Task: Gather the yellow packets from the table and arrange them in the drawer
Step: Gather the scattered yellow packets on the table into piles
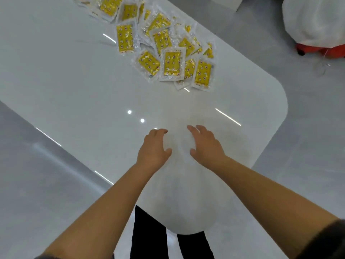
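Above the near end of the bench [74,90], the left grip [154,146] and right grip [205,144] are held released and empty; the yellow packets [172,63] lie heaped well beyond. The nearest are best swept together and squared before lifting.

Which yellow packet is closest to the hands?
The yellow packet at the pile's near right corner, straight ahead of the right hand. All others lie farther up the table.
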{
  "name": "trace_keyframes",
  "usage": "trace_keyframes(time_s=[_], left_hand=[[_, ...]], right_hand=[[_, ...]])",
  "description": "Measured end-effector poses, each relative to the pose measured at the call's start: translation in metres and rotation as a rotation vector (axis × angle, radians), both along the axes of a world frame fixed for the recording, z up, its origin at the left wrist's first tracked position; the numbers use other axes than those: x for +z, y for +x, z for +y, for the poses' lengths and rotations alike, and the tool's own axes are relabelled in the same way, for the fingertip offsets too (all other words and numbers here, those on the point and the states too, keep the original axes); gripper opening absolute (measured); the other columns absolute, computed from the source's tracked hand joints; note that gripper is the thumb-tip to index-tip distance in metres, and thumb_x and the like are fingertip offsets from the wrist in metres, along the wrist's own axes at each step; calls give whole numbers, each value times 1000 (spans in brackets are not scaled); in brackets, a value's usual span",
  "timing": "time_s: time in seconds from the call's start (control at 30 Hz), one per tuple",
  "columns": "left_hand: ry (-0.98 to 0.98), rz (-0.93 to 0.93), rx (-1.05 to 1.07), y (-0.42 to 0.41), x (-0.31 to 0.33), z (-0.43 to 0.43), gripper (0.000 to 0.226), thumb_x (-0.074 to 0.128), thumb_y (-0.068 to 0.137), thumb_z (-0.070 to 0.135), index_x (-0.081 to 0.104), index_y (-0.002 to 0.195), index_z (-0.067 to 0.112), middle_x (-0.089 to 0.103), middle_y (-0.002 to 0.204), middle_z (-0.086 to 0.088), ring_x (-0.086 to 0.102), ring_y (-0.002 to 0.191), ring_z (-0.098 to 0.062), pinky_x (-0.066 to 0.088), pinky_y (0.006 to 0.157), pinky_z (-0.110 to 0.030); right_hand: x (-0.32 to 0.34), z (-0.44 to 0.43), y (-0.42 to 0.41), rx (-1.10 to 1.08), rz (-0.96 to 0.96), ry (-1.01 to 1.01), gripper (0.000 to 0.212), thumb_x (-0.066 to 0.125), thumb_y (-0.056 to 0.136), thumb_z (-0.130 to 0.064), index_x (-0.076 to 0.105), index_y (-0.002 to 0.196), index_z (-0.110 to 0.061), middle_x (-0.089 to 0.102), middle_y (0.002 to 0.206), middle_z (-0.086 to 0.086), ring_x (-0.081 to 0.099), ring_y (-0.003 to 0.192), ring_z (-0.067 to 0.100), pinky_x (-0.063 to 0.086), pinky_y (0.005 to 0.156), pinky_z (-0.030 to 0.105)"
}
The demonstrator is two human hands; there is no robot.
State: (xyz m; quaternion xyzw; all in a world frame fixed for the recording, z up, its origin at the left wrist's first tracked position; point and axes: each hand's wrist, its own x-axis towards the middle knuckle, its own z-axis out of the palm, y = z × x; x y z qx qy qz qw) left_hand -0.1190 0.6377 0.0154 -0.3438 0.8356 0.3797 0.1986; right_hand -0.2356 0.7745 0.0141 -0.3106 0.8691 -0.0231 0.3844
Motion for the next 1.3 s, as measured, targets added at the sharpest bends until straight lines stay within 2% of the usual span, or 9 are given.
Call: trace_keyframes(time_s=[0.1,0.2,0.33,0.47,0.53,0.7,1.1,1.2,1.3], left_hand=[[-3,-212,-79,25,-17,52,86,69,83,35,16,150,29,6,159,-4,14,144,-27,40,103,-41],[-56,-343,-123,31,-41,87,107,71,80,46,-10,150,35,-26,157,-3,-14,146,-33,28,108,-58],[-141,-393,-110,7,-64,105,124,71,73,57,-28,144,35,-39,150,-8,-23,142,-40,31,103,-65],[-230,-495,-137,-11,-76,117,127,71,73,56,-32,142,32,-38,149,-17,-20,139,-49,36,97,-68],[-245,-508,-139,-11,-77,118,128,72,72,56,-31,143,32,-38,149,-18,-19,139,-50,35,96,-69],[-245,-554,-145,-15,-80,115,128,72,71,58,-31,142,36,-39,148,-16,-18,140,-49,36,97,-68],[-325,-639,-185,-26,-74,117,128,70,70,62,-30,143,31,-33,150,-20,-11,141,-51,47,95,-48],[-311,-691,-175,-36,-71,121,122,73,75,50,-24,146,26,-30,150,-25,-8,140,-54,51,90,-43],[-362,-766,-129,-64,-64,129,101,65,86,21,-14,150,15,-20,151,-32,4,141,-52,49,94,-45]], right_hand=[[-18,39,15,89,-15,187,89,61,90,-22,-2,151,-39,-9,161,2,5,146,37,38,105,52],[-42,63,12,79,-16,297,107,69,85,-17,-13,148,-46,-29,156,1,-12,144,45,33,104,62],[-68,78,15,82,39,310,113,70,85,-12,-20,144,-47,-37,153,1,-12,143,48,46,98,53],[-66,77,6,163,55,306,101,63,90,-12,-12,148,-44,-27,157,4,0,143,49,52,90,40],[-59,74,-14,202,66,291,99,69,86,-18,-4,148,-44,-18,159,4,9,143,43,50,92,43],[-60,69,-103,247,109,316,124,82,71,-33,-17,145,-49,-36,153,1,-18,144,43,33,103,66],[-70,71,-134,329,22,345,128,82,71,-34,-25,139,-54,-44,148,2,-25,139,47,29,103,69],[-69,66,-136,334,-8,377,129,82,71,-36,-26,138,-55,-47,146,1,-26,139,48,28,103,70],[-67,67,-139,358,-20,375,125,79,74,-36,-26,139,-54,-48,145,2,-27,138,48,28,104,68]])
